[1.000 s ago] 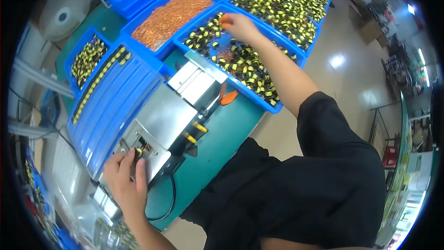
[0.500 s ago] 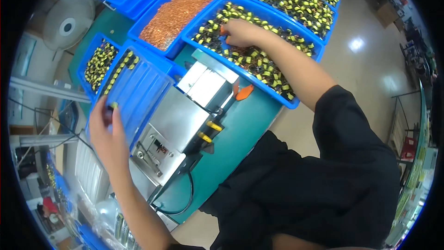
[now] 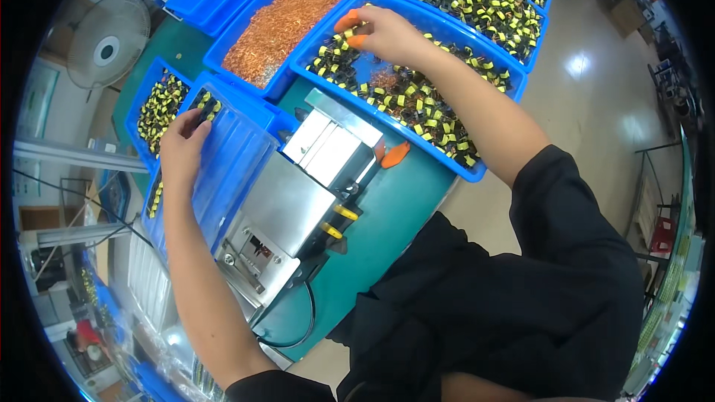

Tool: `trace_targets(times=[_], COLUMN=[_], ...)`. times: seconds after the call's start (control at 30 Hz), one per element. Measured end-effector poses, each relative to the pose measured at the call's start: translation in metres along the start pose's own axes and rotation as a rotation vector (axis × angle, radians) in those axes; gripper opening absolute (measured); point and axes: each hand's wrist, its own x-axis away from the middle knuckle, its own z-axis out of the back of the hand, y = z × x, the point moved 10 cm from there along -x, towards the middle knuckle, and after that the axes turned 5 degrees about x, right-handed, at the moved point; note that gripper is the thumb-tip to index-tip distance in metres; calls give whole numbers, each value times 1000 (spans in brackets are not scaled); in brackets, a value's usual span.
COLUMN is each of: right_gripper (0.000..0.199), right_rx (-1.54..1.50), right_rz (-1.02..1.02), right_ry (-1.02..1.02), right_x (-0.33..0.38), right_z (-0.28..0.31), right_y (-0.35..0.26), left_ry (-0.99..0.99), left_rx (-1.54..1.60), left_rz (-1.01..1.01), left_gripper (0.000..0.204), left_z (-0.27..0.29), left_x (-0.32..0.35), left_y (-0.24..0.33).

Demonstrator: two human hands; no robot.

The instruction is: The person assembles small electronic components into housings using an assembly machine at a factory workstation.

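small black parts with yellow bands (image 3: pixel 411 100): heaped in blue plastic bin (image 3: pixel 342 91), rowed in clear ribbed plastic tray (image 3: pixel 232 150); likely light, stiff; best pinched across bands | left hand (image 3: pixel 181 147): at row, grip hidden, cannot tell | right hand (image 3: pixel 387 34): orange-capped fingertips (image 3: pixel 347 21) apart, above bin

Short sleeves (image 3: pixel 558 197) are black (finger covers (image 3: pixel 346 21), orange).

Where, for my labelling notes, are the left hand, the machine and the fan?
Left hand (image 3: pixel 183 146): head view, on the back of the hand.
Machine (image 3: pixel 289 197): head view, on its silver top cover.
Fan (image 3: pixel 106 50): head view, on its hub.
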Motion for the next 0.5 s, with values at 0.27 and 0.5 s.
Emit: trace_targets(times=[0.27,0.5], right_gripper=[32,20], right_rx=[-439,-538], right_rz=[33,-96], right_ry=[-85,-116], right_x=[9,27], right_z=[-13,-21], right_y=[-31,-56], left_ry=[183,308], left_rx=[-358,-315], left_rz=[-201,-311], left_gripper=[35,29], left_z=[14,35], left_x=[19,136], left_y=[33,77])
